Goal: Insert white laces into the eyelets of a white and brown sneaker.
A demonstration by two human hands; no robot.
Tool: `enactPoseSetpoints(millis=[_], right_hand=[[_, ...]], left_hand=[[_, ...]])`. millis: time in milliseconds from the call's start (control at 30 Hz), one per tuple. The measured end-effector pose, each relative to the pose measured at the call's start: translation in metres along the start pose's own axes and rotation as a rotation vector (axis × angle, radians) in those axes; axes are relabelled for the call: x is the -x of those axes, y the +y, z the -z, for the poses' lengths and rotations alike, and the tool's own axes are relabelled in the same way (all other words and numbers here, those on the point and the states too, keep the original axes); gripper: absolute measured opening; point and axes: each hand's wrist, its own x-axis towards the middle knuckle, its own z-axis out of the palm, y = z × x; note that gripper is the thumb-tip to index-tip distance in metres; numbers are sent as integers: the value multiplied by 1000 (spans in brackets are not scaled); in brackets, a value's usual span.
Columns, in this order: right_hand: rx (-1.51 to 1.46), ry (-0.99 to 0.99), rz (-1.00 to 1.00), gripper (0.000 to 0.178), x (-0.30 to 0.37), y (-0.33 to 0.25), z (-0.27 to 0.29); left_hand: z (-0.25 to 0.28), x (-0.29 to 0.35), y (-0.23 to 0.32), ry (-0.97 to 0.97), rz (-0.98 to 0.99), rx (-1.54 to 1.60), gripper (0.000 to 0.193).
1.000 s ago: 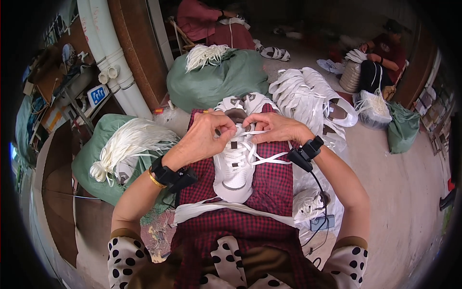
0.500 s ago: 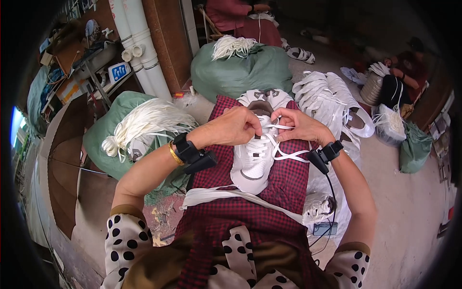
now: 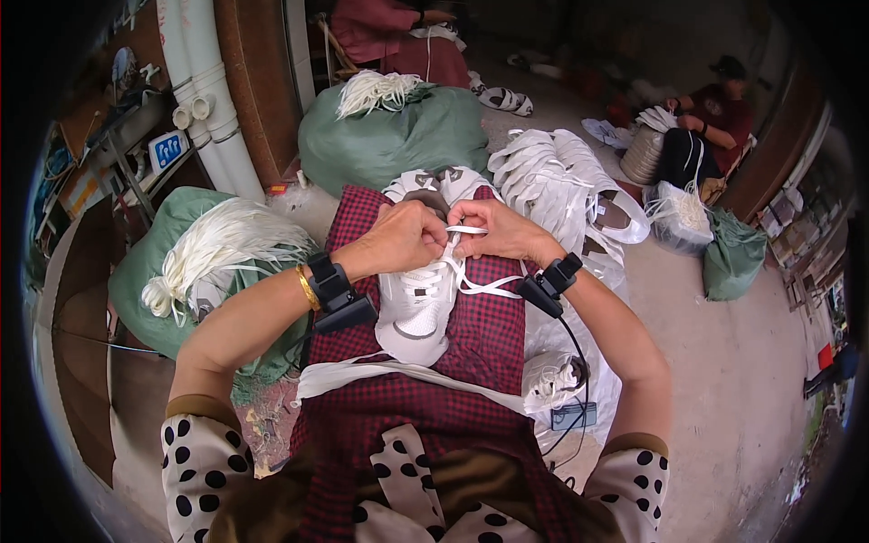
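A white sneaker (image 3: pixel 415 317) lies on the red-and-black checked apron (image 3: pixel 493 339) over my lap, its toe toward me. Above its tongue and upper eyelets, my hands nearly meet. My left hand (image 3: pixel 403 237) is closed, thumb and fingers pinching the white shoelace close to the lacing. Opposite it, my right hand (image 3: pixel 507 233) pinches a stretch of the same shoelace (image 3: pixel 467 230) between thumb and forefinger. Loose lace (image 3: pixel 489 290) curves across the apron right of the shoe. More white shoe parts (image 3: pixel 462 181) show just beyond the hands. My fingers hide the exact crossing of the lace.
Green sacks (image 3: pixel 394 136) stand ahead and to the left, with bundles of white laces (image 3: pixel 231 240) on them. Stacked white shoes (image 3: pixel 552 181) lie to the right, a single shoe (image 3: pixel 552 380) nearer. Two people sit farther off; one (image 3: pixel 720 122) is at right.
The whole view has shifted, so the scene sits farther left. My hands have drawn closer together over the shoe, and the lace between them is now a short stretch.
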Motion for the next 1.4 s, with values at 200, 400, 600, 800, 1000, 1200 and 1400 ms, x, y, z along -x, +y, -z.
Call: enactPoseSetpoints(millis=[200,400,600,800,1000,1200,1400], right_hand=[[6,22,-13,31,0,7,-2],[76,64,-48,25,2,-8,0],[-87,278,-43,33,29,-6,6],[353,395,27,27,55,-11,0],[707,450,189,10,49,-41,-9],[978,568,454,9,60,-34,-2],[997,555,367,9,74,-6,19]], left_hand=[[36,7,10,-19,-92,-326,3],[162,61,-70,254,270,-595,7],[152,102,-82,172,465,-404,21],[80,84,-51,201,124,-73,38],[45,63,-35,132,-76,120,29],[55,74,-55,124,-332,-432,11],[73,77,-68,242,-361,-634,19]])
